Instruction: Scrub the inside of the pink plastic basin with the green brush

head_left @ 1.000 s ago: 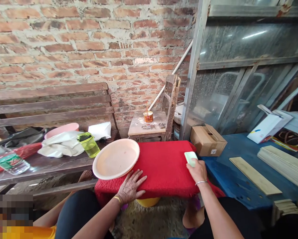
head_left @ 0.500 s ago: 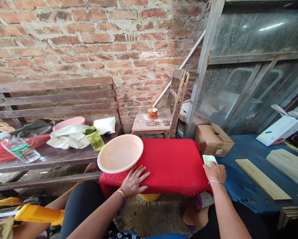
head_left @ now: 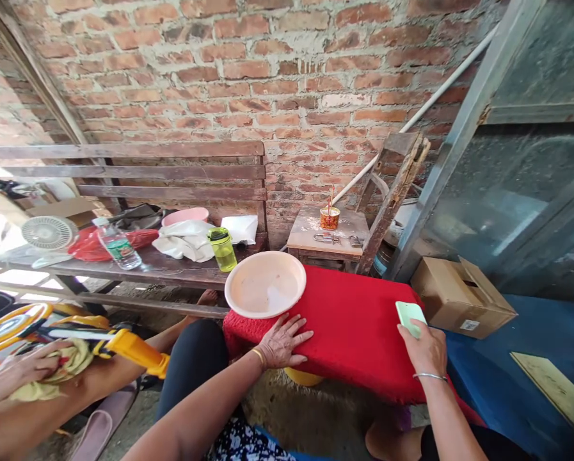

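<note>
My left hand (head_left: 284,342) lies with fingers spread on the front edge of a red cloth (head_left: 349,320), just below a pale pink basin (head_left: 262,288). The cloth drapes over a low table or stool. In my right hand (head_left: 425,349) is a light green phone (head_left: 410,315), gripped at its lower part, over the right end of the cloth. A silver bangle circles that wrist. Part of a yellow object (head_left: 303,376) shows beneath the cloth.
At left, another person's hand (head_left: 41,368) holds a yellowish cloth beside a yellow toy-like object (head_left: 137,352). A wooden bench (head_left: 191,274) carries a green bottle (head_left: 223,250), a water bottle (head_left: 118,246) and a fan (head_left: 49,232). A cardboard box (head_left: 459,298) stands right; a chair (head_left: 301,240) behind.
The view has turned left, so more of the bench and the other person shows. My right hand with the phone has come inward over the cloth. My left hand stays on the cloth.
</note>
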